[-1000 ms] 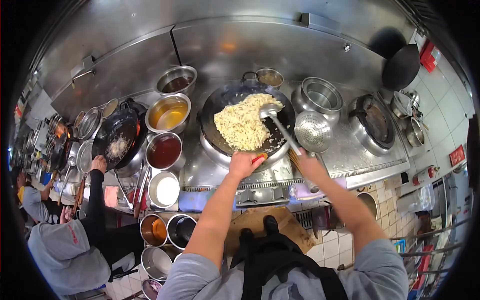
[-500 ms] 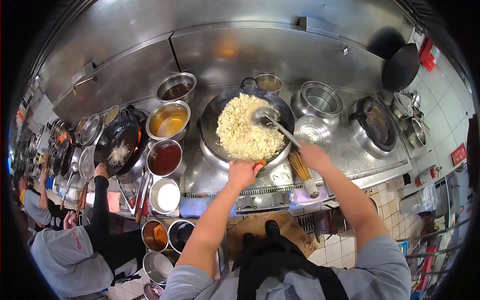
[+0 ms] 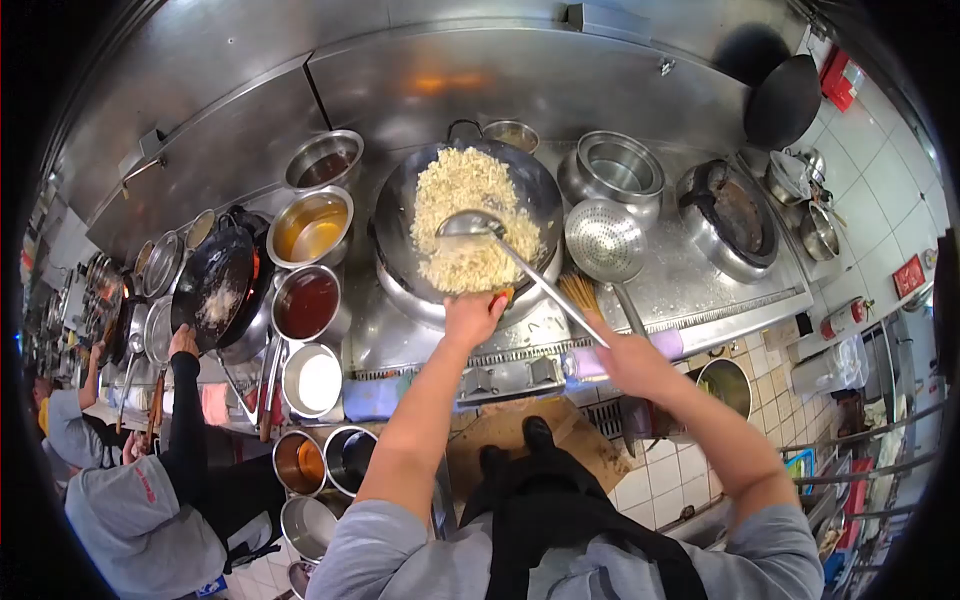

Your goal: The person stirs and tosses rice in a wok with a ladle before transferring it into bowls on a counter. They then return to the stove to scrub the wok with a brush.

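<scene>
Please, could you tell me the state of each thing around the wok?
Wok: upright, uncovered, partly filled.
Pale food: loose, heaped.
Ladle: held, head at the food.
Left hand: closed at wok's near rim.
Right hand: closed on ladle handle.
Strainer: lying flat, no food visible.
Bristle brush: partly hidden.
Amber liquid bowl: uncovered, partly filled.
Red liquid bowl: uncovered, partly filled.

Pale yellow is shown by the food (image 3: pixel 470 200) at centre, black by the wok (image 3: pixel 395 200) around it. Deep red is seen in the sauce (image 3: pixel 306 303) left of centre, with amber liquid (image 3: pixel 308 232) above it.
</scene>
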`<action>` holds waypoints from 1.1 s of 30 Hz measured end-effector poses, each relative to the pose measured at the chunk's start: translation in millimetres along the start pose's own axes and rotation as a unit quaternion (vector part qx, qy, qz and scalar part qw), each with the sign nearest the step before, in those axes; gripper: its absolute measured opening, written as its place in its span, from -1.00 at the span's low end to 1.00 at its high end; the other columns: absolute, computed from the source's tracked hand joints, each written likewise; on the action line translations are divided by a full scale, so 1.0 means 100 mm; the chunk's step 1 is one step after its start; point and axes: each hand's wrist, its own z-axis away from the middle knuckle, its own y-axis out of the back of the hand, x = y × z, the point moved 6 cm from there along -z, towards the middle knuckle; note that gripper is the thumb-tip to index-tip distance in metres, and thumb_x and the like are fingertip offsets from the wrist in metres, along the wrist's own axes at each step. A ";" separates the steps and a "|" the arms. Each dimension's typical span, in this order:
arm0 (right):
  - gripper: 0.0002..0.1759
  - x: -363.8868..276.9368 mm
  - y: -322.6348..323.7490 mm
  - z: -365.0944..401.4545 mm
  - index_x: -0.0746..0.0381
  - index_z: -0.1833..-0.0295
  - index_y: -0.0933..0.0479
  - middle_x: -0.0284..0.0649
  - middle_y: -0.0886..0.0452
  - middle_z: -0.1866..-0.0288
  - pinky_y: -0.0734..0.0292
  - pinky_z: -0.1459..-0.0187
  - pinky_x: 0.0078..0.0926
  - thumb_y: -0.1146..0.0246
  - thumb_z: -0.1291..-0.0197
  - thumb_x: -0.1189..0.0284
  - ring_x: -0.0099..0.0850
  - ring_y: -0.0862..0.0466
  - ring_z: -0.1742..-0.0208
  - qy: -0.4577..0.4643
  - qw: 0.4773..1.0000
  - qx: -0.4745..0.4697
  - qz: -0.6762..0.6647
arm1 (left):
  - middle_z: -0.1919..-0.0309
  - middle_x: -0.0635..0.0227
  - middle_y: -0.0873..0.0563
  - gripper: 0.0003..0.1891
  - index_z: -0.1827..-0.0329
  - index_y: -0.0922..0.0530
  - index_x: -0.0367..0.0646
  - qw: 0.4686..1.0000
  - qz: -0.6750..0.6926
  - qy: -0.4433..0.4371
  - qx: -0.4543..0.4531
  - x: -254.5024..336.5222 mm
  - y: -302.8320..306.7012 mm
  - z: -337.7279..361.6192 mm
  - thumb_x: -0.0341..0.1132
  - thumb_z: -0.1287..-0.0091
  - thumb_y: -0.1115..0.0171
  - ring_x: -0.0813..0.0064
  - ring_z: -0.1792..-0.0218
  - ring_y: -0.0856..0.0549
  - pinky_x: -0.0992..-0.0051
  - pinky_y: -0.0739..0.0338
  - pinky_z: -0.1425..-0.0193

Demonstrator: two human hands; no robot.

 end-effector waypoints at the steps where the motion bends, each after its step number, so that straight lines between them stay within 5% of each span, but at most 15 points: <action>1: -0.31 -0.09 0.23 0.24 -0.05 -0.55 -0.01 0.16 -0.62 0.32 -0.53 0.19 0.01 -0.05 -0.35 0.38 0.10 -0.65 0.29 -0.002 0.999 -0.026 -0.028 | 0.48 0.22 -0.70 -0.61 0.47 -0.64 -0.04 0.999 0.003 0.033 -0.005 0.07 0.05 0.04 0.05 -0.35 -0.13 0.19 0.37 -0.68 0.10 -0.36 0.07; 4: -0.26 -0.32 1.09 0.83 -0.07 -0.55 -0.04 0.08 -0.66 0.19 -0.55 0.09 -0.10 -0.10 -0.28 0.41 0.05 -0.67 0.20 0.015 0.992 -0.126 0.004 | 0.60 0.24 -0.66 -0.59 0.51 -0.62 -0.05 0.999 -0.002 -0.003 -0.036 0.65 0.81 0.33 0.05 -0.35 -0.12 0.16 0.47 -0.66 0.15 -0.42 0.10; 8: -0.34 -0.37 1.26 0.69 -0.10 -0.51 -0.16 0.12 -0.62 0.02 -0.52 0.00 -0.11 -0.09 -0.30 0.39 0.06 -0.64 0.08 0.004 0.971 -0.239 0.020 | 0.71 0.25 -0.61 -0.61 0.56 -0.59 -0.04 0.998 0.004 -0.062 0.019 0.89 1.27 0.31 0.03 -0.32 -0.16 0.16 0.60 -0.62 0.21 -0.47 0.16; 13: -0.37 -0.21 0.24 -0.48 0.04 -0.50 -0.18 0.12 -0.64 0.16 -0.53 0.10 -0.05 -0.05 -0.30 0.42 0.07 -0.65 0.17 0.024 0.995 -0.087 0.037 | 0.75 0.30 -0.59 -0.65 0.55 -0.62 0.00 0.989 -0.026 -0.047 0.139 0.46 -0.22 0.55 0.00 -0.30 -0.20 0.31 0.64 -0.62 0.21 -0.38 0.26; 17: -0.38 -0.24 -0.09 -0.53 -0.01 -0.49 -0.18 0.18 -0.61 0.38 -0.51 0.17 0.02 -0.07 -0.31 0.42 0.10 -0.64 0.32 0.035 0.999 0.012 0.038 | 0.69 0.28 -0.62 -0.67 0.49 -0.65 0.00 0.997 -0.018 -0.072 0.023 0.54 -0.04 1.00 0.01 -0.30 -0.20 0.32 0.59 -0.63 0.18 -0.35 0.23; 18: -0.39 -0.25 -0.10 -0.49 0.03 -0.48 -0.20 0.19 -0.61 0.37 -0.51 0.19 0.00 -0.05 -0.32 0.44 0.08 -0.64 0.32 0.037 0.999 -0.002 0.038 | 0.66 0.26 -0.64 -0.68 0.47 -0.66 0.00 0.995 -0.009 -0.090 -0.040 0.56 -0.04 1.04 0.01 -0.30 -0.20 0.33 0.57 -0.64 0.17 -0.34 0.21; 21: -0.38 -0.40 0.18 -0.14 0.15 -0.49 -0.17 0.15 -0.65 0.26 -0.51 0.15 -0.02 -0.03 -0.30 0.46 0.10 -0.64 0.23 0.031 0.997 -0.069 0.008 | 0.67 0.25 -0.64 -0.60 0.46 -0.68 -0.02 0.997 0.007 -0.048 0.056 0.32 0.10 0.45 0.08 -0.32 -0.14 0.20 0.56 -0.65 0.18 -0.34 0.13; 27: -0.42 -0.29 1.04 0.56 -0.06 -0.48 -0.22 0.11 -0.64 0.10 -0.48 0.09 0.01 -0.05 -0.34 0.40 0.12 -0.62 0.12 0.068 0.977 -0.187 0.080 | 0.67 0.22 -0.64 -0.56 0.53 -0.63 -0.03 0.997 0.016 -0.067 -0.046 0.73 0.95 0.35 0.09 -0.34 -0.12 0.13 0.57 -0.63 0.20 -0.43 0.17; 28: -0.40 -0.44 1.11 0.49 -0.09 -0.49 -0.21 0.06 -0.66 0.14 -0.49 0.07 0.02 -0.06 -0.34 0.40 0.08 -0.64 0.15 0.000 0.971 -0.221 0.093 | 0.66 0.22 -0.65 -0.57 0.53 -0.63 -0.04 0.997 0.003 -0.050 -0.050 0.73 1.03 0.23 0.08 -0.34 -0.12 0.11 0.57 -0.63 0.21 -0.47 0.20; 31: -0.31 -0.34 0.65 -0.10 -0.08 -0.50 -0.19 0.03 -0.66 0.23 -0.52 0.08 -0.01 -0.08 -0.24 0.48 0.02 -0.66 0.20 0.030 0.982 -0.154 0.108 | 0.70 0.24 -0.61 -0.61 0.55 -0.62 -0.03 0.993 0.017 -0.098 0.058 0.55 0.47 0.16 0.03 -0.33 -0.15 0.17 0.59 -0.63 0.19 -0.38 0.22; 33: -0.26 -0.27 0.28 -0.51 0.02 -0.50 -0.19 0.04 -0.66 0.28 -0.55 0.13 -0.04 -0.09 -0.15 0.55 0.01 -0.67 0.24 0.031 0.992 -0.077 0.098 | 0.70 0.26 -0.61 -0.63 0.55 -0.61 -0.03 0.996 -0.024 -0.054 0.071 0.45 -0.07 0.42 0.01 -0.31 -0.17 0.22 0.60 -0.62 0.19 -0.34 0.23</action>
